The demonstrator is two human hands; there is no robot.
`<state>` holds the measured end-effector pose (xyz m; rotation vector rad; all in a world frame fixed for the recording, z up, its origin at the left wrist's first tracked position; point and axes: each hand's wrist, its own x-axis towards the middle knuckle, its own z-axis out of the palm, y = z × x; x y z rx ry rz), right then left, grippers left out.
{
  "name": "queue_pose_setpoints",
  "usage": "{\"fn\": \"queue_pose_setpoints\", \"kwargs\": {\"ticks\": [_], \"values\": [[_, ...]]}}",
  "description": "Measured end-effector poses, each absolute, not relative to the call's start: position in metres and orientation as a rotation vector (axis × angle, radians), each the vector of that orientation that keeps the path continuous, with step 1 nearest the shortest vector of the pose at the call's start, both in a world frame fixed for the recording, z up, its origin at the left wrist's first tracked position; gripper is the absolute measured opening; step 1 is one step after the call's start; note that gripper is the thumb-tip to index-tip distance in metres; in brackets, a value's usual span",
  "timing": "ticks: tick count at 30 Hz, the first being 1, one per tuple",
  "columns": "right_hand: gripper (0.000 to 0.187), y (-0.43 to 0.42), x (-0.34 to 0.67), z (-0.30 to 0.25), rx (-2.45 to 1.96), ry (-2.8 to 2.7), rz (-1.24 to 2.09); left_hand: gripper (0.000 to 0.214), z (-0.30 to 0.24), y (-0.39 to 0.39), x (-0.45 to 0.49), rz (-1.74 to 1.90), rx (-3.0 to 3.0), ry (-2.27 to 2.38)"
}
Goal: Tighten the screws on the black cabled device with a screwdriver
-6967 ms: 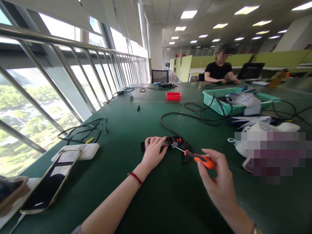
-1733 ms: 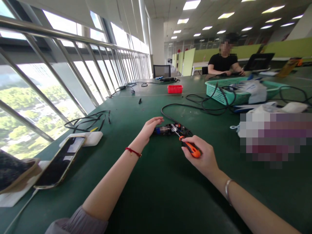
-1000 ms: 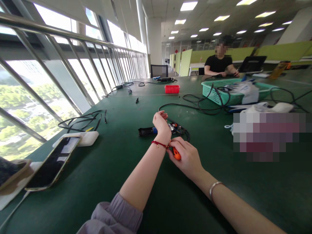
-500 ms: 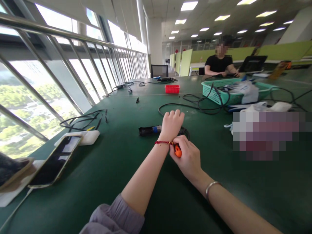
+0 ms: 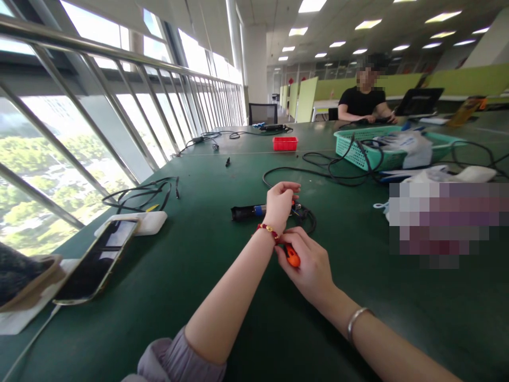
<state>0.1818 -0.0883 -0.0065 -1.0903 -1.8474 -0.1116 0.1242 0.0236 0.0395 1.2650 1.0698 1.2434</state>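
Note:
My left hand (image 5: 279, 204) is turned partly on its side above the table, its fingers loosely bent and apart with nothing visible in them. Around that wrist runs a red braided bracelet (image 5: 269, 230) with gold beads. My right hand (image 5: 312, 261) is closed on a small orange-and-black tool (image 5: 293, 257); its exact kind is mostly hidden by the fingers. The right fingertips touch the bracelet at the side of the left wrist. Behind the left hand lies a black cylindrical device (image 5: 244, 213) with a blue band, partly covered, with a coiled black cable (image 5: 308, 217) beside it.
A phone (image 5: 97, 260) and a white block (image 5: 153, 224) lie at left, near black cables (image 5: 139, 192). Farther back are a red basket (image 5: 285, 144) and a green basket (image 5: 360, 151) with bags and cables. A person (image 5: 363, 101) sits across the table.
My left hand has rolled from palm down toward its side, bringing the bracelet's gold beads into view. The right hand has shifted slightly down, keeping its hold on the orange tool.

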Motion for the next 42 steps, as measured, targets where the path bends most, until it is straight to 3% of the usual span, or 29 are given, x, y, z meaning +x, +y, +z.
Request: {"fn": "queue_pose_setpoints", "kwargs": {"ticks": [5, 9, 13, 16, 20, 25, 29, 37, 42], "values": [[0.007, -0.089, 0.182, -0.009, -1.122, -1.815, -0.120, 0.028, 0.035, 0.021, 0.127, 1.184, 1.194, 1.141], [0.008, -0.088, 0.184, -0.009, -1.144, -1.765, -0.153, 0.029, 0.033, 0.020, 0.121, 1.113, 1.868, 1.238], [0.008, -0.087, 0.186, -0.008, -1.159, -1.740, -0.166, 0.029, 0.044, 0.013, 0.117, 0.755, 2.672, 1.320], [0.009, -0.087, 0.186, -0.008, -1.167, -1.728, -0.164, 0.028, 0.048, 0.010, 0.116, 0.595, 2.874, 1.305], [0.007, -0.088, 0.189, -0.007, -1.123, -1.757, -0.122, 0.025, 0.041, 0.014, 0.114, 0.593, 2.658, 1.165], [0.012, -0.094, 0.200, 0.003, -0.961, -1.806, -0.072, 0.023, 0.037, 0.014, 0.097, 0.759, 1.962, 0.854], [0.016, -0.097, 0.212, 0.009, -0.912, -1.761, -0.087, 0.029, 0.044, 0.016, 0.067, 0.945, 1.597, 1.004], [0.012, -0.088, 0.219, 0.006, -1.004, -1.594, -0.004, 0.017, 0.043, 0.029, 0.035, 1.080, 1.665, 1.197], [0.008, -0.086, 0.220, 0.003, -1.028, -1.536, 0.181, 0.014, 0.034, 0.033, 0.022, 1.094, 2.195, 1.437]]}}
